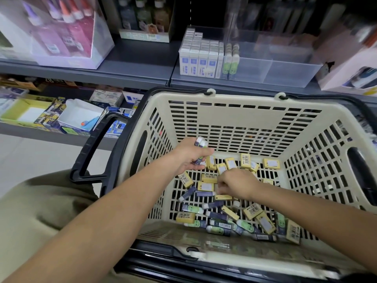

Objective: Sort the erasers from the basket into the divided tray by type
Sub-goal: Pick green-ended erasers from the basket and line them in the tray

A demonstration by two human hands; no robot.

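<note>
Grey shop shelving [132, 66] runs across the back, with a display box of glue bottles [61, 37] at far left. Below it, a cream basket [234, 97] sits in front of me, its black handle [95, 148] folded out on the left side. My left hand [189, 158] is raised inside the basket, fingers wrapped round a small bunch of dark-sleeved erasers [201, 142], at least 2 white ends showing. Up on the shelf, the clear divided tray [285, 66] holds white-and-blue boxed erasers [197, 60] in its left section and green ones [230, 62] just beside them. My right hand [238, 184] is down among the loose erasers, fingers curled under; I cannot tell whether they have one. Yellow-boxed erasers [206, 186], dark ones and green ones [244, 224] lie scattered on the basket floor.
</note>
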